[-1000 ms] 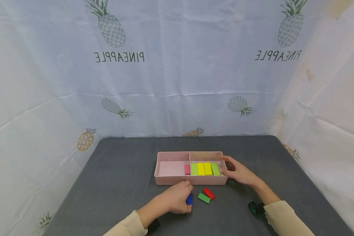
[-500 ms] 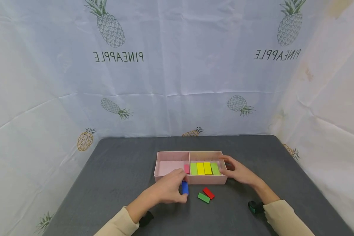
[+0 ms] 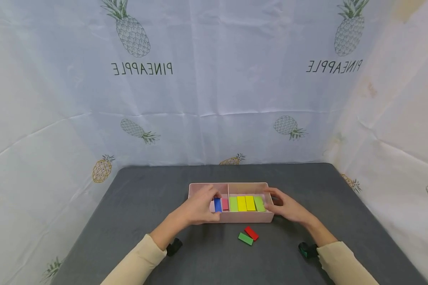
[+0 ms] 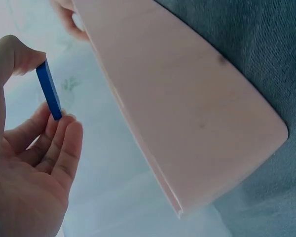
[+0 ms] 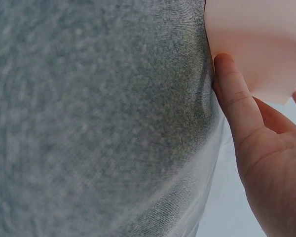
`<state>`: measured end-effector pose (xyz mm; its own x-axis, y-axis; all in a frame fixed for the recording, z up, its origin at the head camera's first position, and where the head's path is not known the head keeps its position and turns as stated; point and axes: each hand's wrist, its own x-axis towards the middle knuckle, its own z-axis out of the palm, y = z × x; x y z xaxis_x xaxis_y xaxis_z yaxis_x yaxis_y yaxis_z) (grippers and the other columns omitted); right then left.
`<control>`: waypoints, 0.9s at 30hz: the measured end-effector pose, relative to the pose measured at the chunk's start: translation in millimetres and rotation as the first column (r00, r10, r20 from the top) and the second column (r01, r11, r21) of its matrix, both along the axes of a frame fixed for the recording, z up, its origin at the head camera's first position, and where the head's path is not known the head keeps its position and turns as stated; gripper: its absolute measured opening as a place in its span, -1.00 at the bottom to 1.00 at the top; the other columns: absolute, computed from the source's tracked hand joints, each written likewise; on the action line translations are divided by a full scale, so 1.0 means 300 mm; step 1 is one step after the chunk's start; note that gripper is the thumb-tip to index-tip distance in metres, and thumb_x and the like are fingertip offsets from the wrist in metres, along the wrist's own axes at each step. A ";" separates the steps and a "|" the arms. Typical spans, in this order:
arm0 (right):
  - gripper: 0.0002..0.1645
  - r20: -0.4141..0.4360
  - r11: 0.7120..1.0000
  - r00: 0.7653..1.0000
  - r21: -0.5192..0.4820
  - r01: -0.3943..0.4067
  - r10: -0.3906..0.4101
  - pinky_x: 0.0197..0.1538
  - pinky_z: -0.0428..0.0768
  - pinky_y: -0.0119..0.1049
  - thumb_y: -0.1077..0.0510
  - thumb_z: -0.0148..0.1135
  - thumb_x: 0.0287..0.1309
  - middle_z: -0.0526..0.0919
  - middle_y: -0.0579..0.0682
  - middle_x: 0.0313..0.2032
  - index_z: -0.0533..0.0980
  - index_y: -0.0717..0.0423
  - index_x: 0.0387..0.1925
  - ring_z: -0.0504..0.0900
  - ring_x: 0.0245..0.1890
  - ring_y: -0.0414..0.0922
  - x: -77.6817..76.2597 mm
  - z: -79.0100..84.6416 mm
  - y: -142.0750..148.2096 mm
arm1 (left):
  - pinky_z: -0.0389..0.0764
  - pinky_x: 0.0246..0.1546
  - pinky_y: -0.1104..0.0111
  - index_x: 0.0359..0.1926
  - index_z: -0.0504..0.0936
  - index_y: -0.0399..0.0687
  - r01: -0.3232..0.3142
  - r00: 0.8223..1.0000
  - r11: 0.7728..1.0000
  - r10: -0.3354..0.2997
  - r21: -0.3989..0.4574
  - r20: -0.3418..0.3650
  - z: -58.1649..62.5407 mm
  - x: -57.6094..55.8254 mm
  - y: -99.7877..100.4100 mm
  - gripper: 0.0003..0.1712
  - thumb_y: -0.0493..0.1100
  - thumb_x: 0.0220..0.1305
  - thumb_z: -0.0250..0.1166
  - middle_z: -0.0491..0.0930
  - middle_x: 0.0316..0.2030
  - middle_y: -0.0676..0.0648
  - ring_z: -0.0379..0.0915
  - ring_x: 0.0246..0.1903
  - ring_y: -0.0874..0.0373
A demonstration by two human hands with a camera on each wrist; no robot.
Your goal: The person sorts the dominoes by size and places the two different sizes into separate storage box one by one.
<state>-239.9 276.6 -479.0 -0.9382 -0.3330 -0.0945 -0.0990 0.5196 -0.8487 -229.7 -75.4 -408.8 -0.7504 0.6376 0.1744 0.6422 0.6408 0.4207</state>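
Observation:
Between thumb and fingertips, my left hand (image 3: 199, 206) pinches a blue rectangular block (image 4: 49, 91), over the left compartment of the pink two-part box (image 3: 246, 217). A pink block (image 3: 225, 204) lies in that compartment against the divider. In the right compartment two yellow blocks (image 3: 245, 204) lie side by side, with a light green block (image 3: 259, 204) to their right and another light green block (image 3: 233, 204) to their left. My right hand (image 3: 289, 208) holds the box's right end, fingers over the rim; the right wrist view shows fingers (image 5: 234, 86) along the outer wall.
On the dark grey tabletop (image 3: 278, 257), in front of the box, lie a green block (image 3: 245, 239) and a red block (image 3: 251, 233), close together. A white pineapple-print cloth (image 3: 214, 87) stands around the table's back and sides.
My left hand has lifted the blue block from the tabletop and carried it forward and slightly left, over the box's left compartment. The right hand has stayed at the box's right end.

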 end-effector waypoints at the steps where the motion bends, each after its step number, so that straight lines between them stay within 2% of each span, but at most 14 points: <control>1: -0.17 -0.003 1.000 1.000 0.001 -0.001 0.001 0.22 0.51 0.14 -0.07 0.26 0.39 0.07 0.25 0.53 0.16 0.06 0.53 0.18 0.45 0.38 0.000 0.000 0.001 | 0.61 -0.07 0.36 0.04 0.57 -0.16 0.004 1.000 1.000 -0.004 -0.003 -0.007 0.001 -0.010 0.001 -0.46 -0.08 0.04 0.48 0.51 -0.10 0.00 0.41 -0.10 0.16; 5: -0.17 -0.012 1.000 1.000 0.003 -0.012 0.012 0.23 0.50 0.14 -0.07 0.25 0.40 0.08 0.25 0.53 0.16 0.07 0.53 0.19 0.45 0.37 -0.001 -0.003 0.004 | 0.61 -0.12 0.36 0.00 0.59 -0.22 0.017 1.000 1.000 -0.017 -0.002 -0.020 -0.005 -0.052 0.002 -0.52 -0.12 0.07 0.47 0.49 -0.14 -0.03 0.40 -0.14 0.14; 11: -0.17 -0.021 1.000 1.000 0.018 -0.012 0.012 0.24 0.49 0.15 -0.07 0.25 0.40 0.10 0.25 0.53 0.16 0.08 0.53 0.19 0.45 0.36 -0.005 -0.003 0.003 | 0.59 -0.08 0.26 0.01 0.61 -0.26 -0.018 0.999 1.000 0.017 0.018 0.036 -0.023 -0.106 -0.002 -0.54 -0.14 0.13 0.45 0.48 -0.10 -0.07 0.38 -0.13 0.11; 17: -0.16 -0.015 1.000 1.000 0.025 0.002 -0.002 0.24 0.49 0.16 -0.09 0.27 0.38 0.11 0.25 0.52 0.17 0.08 0.52 0.21 0.44 0.37 -0.002 -0.001 0.000 | 0.57 -0.05 0.25 0.04 0.60 -0.22 -0.056 0.994 0.997 0.060 -0.046 0.087 -0.062 -0.154 -0.005 -0.54 -0.12 0.15 0.45 0.46 -0.08 -0.04 0.39 -0.15 0.14; 27: -0.15 -0.014 1.000 1.000 0.009 0.003 -0.003 0.23 0.49 0.17 -0.04 0.30 0.35 0.13 0.27 0.51 0.18 0.11 0.51 0.22 0.42 0.38 -0.007 0.006 -0.002 | 0.57 -0.10 0.23 -0.05 0.59 -0.21 -0.050 0.984 0.992 0.070 -0.120 0.165 -0.123 -0.216 0.010 -0.61 -0.20 0.09 0.44 0.45 -0.16 -0.07 0.37 -0.20 0.11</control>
<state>-242.0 276.0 -477.3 -0.9404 -0.3295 -0.0842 -0.1096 0.5279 -0.8422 -294.4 -72.5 -445.8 -0.8003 0.5989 -0.0297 0.5272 0.7264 0.4410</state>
